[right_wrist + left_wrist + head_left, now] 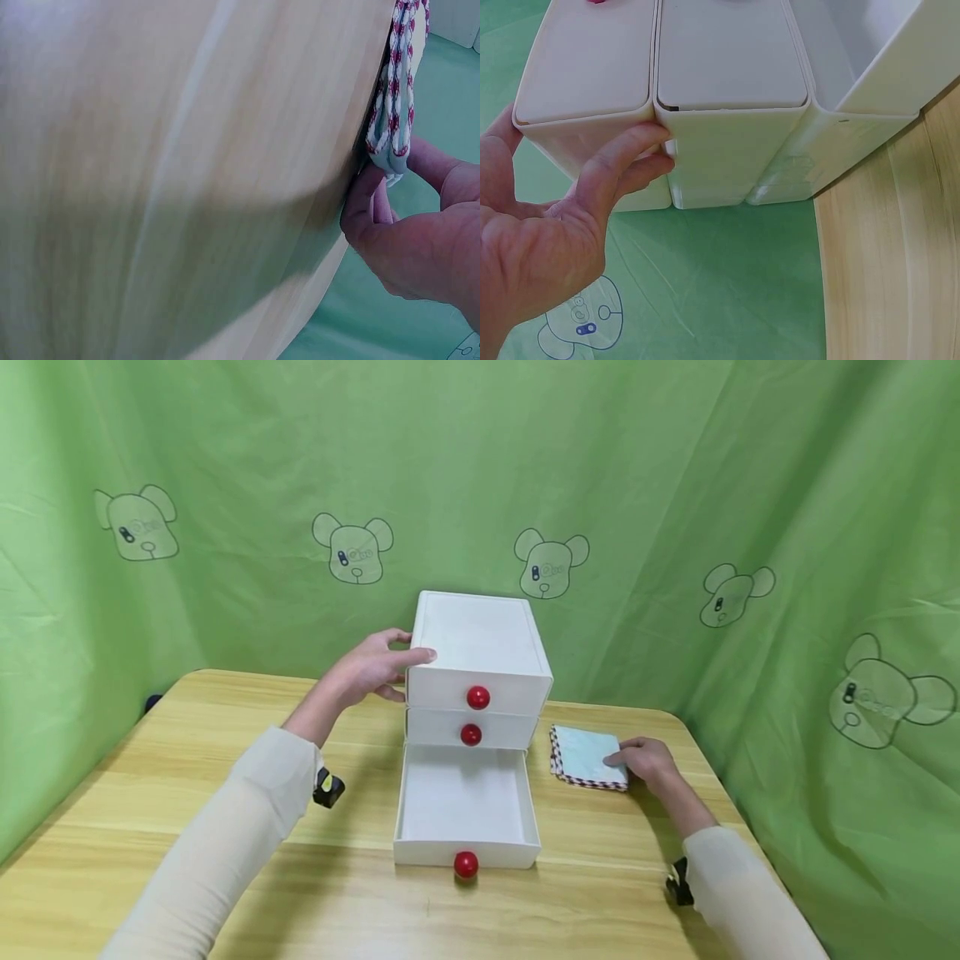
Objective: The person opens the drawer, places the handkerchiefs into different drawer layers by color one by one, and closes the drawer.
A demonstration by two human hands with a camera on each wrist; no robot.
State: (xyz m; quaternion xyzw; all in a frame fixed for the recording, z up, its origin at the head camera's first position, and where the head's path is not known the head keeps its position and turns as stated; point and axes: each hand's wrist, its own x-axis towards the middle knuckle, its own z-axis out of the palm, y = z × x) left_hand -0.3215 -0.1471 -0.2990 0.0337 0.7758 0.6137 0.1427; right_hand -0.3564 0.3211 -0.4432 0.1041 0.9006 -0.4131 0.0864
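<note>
A white three-drawer organizer [480, 635] with red knobs stands on the table, its bottom drawer [461, 793] pulled out and holding nothing visible. My left hand [375, 667] grips the organizer's upper left side, thumb on the top edge; in the left wrist view its fingers [630, 161] lie against the side wall. To the right of the organizer lies a folded light-blue cloth [588, 756] with a red-and-white checked edge. My right hand [647, 760] pinches its right edge, thumb on top and fingers beneath, as the right wrist view shows at the layered cloth edge [394, 97].
The wooden table [300, 877] reaches back to a green curtain [450, 460] printed with bear heads. The open drawer's red knob [466, 864] juts toward the front. Both forearms carry dark wrist devices.
</note>
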